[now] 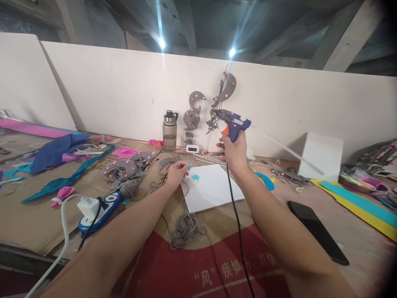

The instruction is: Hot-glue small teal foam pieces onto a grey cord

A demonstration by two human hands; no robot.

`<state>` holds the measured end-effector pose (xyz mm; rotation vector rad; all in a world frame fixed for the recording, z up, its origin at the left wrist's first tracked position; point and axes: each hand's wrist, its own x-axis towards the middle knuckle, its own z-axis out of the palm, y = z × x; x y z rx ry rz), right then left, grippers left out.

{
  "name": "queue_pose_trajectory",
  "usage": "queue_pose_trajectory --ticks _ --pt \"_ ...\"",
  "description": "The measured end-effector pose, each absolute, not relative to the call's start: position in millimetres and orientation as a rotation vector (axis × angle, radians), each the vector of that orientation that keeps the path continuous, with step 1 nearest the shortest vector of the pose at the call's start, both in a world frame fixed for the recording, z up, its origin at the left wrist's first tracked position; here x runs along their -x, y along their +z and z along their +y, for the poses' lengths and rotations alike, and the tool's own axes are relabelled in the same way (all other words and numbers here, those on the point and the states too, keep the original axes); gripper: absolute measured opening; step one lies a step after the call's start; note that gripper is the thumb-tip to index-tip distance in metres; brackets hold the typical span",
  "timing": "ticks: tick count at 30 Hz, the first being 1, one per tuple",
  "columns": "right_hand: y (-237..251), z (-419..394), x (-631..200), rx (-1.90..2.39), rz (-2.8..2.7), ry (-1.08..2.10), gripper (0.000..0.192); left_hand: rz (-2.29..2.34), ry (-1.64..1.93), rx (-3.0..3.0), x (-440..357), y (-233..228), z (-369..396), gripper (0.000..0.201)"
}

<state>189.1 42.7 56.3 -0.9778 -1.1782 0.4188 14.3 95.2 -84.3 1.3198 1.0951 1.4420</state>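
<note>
My right hand (235, 151) is wrapped round the handle of a blue hot glue gun (234, 120) with an orange trigger, raised above the table. Its nozzle points to the left, and a long pale glue stick (285, 148) trails from its back. My left hand (177, 173) pinches a small teal piece (189, 167) by the left edge of a white board (214, 186). On that board lies a teal flower-shaped cutout (195, 177). Grey cord (184, 231) is coiled in front of the board, with a strand running up towards my left hand.
A water bottle (169, 132) and a small digital clock (192, 148) stand at the back. Grey crescent ornaments (228, 87) hang before the white panel. At left are a blue power strip (104, 213) and coloured scraps; a black phone (318, 231) lies at right. The gun's cable (235, 215) crosses the board.
</note>
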Motion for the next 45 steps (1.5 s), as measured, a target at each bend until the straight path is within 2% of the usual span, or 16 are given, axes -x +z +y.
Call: queue_pose_trajectory --ticks 3,8,11,20,45 --pt "46 39 -191 0.949 -1.257 0.448 0.029 1.106 1.439 -1.316 -14 -84 94 0.015" --pt "-17 33 -189 1.152 -1.404 0.623 0.025 1.105 1.444 -1.276 -13 -84 96 0.018" --pt "-37 28 -186 1.264 -1.462 0.594 0.027 1.090 1.484 -1.197 -12 -84 96 0.021" --pt "-34 9 -178 1.414 -1.782 0.253 0.041 1.045 1.565 -1.079 -12 -81 95 0.023" --pt "-47 10 -173 1.468 -1.846 0.236 0.032 1.017 1.570 -1.200 -14 -78 89 0.023"
